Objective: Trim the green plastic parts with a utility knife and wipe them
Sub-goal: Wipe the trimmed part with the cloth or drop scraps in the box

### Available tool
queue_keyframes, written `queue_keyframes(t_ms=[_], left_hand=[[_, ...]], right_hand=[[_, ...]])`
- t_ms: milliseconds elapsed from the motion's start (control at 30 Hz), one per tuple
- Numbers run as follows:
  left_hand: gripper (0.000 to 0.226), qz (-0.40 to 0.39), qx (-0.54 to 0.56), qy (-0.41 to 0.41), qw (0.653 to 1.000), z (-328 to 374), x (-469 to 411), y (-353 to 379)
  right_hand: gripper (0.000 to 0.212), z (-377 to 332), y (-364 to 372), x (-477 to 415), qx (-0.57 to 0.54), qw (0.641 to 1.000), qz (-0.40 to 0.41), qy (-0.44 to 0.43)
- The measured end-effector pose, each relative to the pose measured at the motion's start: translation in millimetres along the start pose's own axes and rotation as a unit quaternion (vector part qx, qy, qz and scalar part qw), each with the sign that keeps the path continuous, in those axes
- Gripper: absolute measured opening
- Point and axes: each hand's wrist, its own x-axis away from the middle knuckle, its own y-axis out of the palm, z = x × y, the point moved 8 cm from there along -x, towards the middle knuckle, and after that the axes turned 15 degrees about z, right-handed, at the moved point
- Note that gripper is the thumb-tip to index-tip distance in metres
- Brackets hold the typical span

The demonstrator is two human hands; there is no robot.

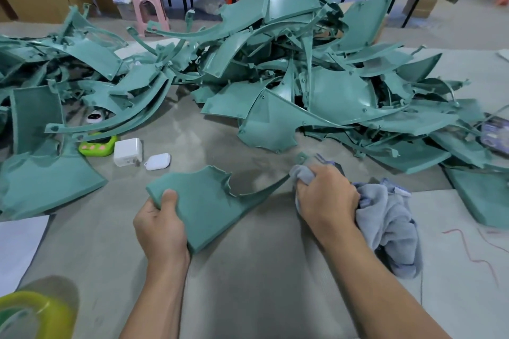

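While the left hand [161,224] clamps, thumb on top, on the broad corner of the green plastic part [209,209], and the right hand [326,195] closes round a bunched grey cloth [391,223] at the part's narrow tip, the piece spans between the two, low over the tabletop [248,270] and in front of the heap.

Hazards, judged:
- Tapering arm: thin, likely to flex or crack if the cloth is dragged hard against the left hand's hold.
- Concave edge: ragged flash, apt to snag cloth fibres or nick a finger.
- Pile of green parts [275,77]: loosely interlocked and leaning; a nudge may slide pieces onto the work.
- White charger [128,151] and earbud case [157,161]: near the left elbow of the part, easily swept.
- Utility knife: not plainly visible; a dark shape under the right hand cannot be identified.

Materials and forms:
- Part: matte teal moulded plastic, stiff, a broad panel narrowing to a sickle-shaped arm.
- Cloth: soft, fleecy, crumpled, with blue trim.
- Pile: same plastic, curved panels with screw bosses and thin runners.
- Tabletop: smooth, grey, faintly glossy.
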Motion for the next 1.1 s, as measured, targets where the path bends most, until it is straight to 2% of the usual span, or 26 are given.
queue_keyframes(t_ms=[100,167,267,367,467,567,700,767,867,933,967,1033,1100], left_hand=[[0.015,0.008,-0.011,0.014,1.000,0,1,-1],[0.016,0.023,-0.029,0.034,0.999,3,2,-3],[0.017,0.030,-0.052,0.057,0.997,5,4,-2],[0.018,0.031,-0.061,0.068,0.995,5,4,-1],[0.023,0.032,-0.081,0.085,0.993,5,0,-1],[0.027,0.023,-0.090,0.093,0.991,9,0,3],[0.020,0.004,-0.058,0.068,0.996,8,3,7],[0.021,-0.011,-0.081,0.079,0.994,5,2,7],[0.028,-0.024,-0.092,0.100,0.990,4,-1,7],[0.033,-0.030,-0.095,0.125,0.987,8,2,6],[0.033,-0.036,-0.089,0.125,0.987,10,4,7],[0.031,-0.063,-0.035,0.074,0.995,8,9,11],[0.034,-0.078,0.033,0.021,0.996,7,10,13]], right_hand=[[0.020,-1,0,0,0.015,0.999,-0.030,0.003],[0.013,-21,0,13,0.070,0.995,-0.041,-0.065],[0.015,-62,5,41,0.111,0.977,-0.052,-0.174],[0.018,-99,11,68,0.104,0.960,-0.082,-0.246],[0.026,-125,9,85,0.036,0.958,-0.099,-0.268],[0.004,-148,7,103,-0.051,0.954,-0.119,-0.269],[0.003,-158,30,102,-0.138,0.956,-0.191,-0.176],[0.002,-161,40,87,-0.157,0.964,-0.174,-0.123],[0.014,-174,51,61,-0.182,0.971,-0.135,-0.081],[0.037,-181,57,48,-0.188,0.970,-0.143,-0.053],[0.039,-183,59,45,-0.198,0.968,-0.148,-0.041],[0.018,-188,56,49,-0.235,0.959,-0.150,-0.051],[0.007,-194,53,62,-0.283,0.939,-0.178,-0.080]])
